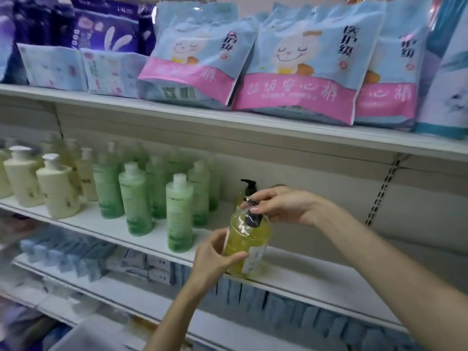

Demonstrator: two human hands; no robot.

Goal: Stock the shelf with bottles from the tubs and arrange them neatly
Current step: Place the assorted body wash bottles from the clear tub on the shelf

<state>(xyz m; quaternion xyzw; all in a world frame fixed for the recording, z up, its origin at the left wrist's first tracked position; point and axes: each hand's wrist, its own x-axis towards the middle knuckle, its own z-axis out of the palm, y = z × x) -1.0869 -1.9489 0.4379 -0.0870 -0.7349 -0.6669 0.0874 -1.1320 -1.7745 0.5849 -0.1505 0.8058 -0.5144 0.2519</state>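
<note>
A yellow pump bottle (249,245) with a black pump under clear plastic wrap stands at the front edge of the middle shelf (316,279). My left hand (215,257) grips its body from the left. My right hand (278,205) pinches the wrapped pump top. A second yellow pump bottle (247,190) stands just behind it, mostly hidden. To the left stand several green bottles (178,214) and cream bottles (57,190) in rows.
The upper shelf (228,120) carries blue and pink bagged packs (301,62) overhanging its edge. The lower shelf holds rows of blue packets (291,305). A tub's pale rim (83,335) shows at bottom left. Bare shelf surface lies right of the yellow bottle.
</note>
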